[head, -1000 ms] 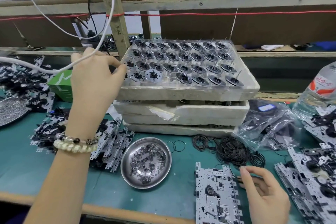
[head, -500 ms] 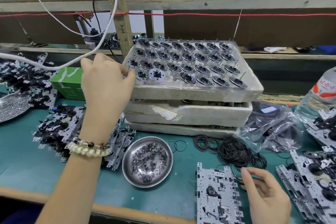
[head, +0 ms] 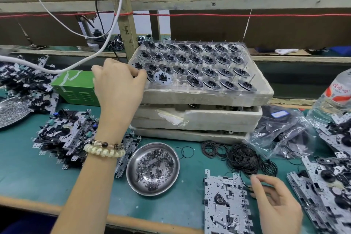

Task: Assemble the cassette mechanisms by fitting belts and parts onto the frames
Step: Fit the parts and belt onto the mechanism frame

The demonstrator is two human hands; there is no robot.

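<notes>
Foam tray (head: 190, 99) left edge: left hand (head: 117, 85), fingers bunched, grip unclear | right hand (head: 275, 201) pinches belt (head: 245, 181) at frame (head: 224, 205) right edge | bottle (head: 334, 100) label red, unreadable | mat (head: 28, 167) open front-left

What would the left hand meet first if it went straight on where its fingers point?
Probably the nearest flywheel at the tray's near left corner, just beyond the left hand's fingertips; depth is unclear.
</notes>
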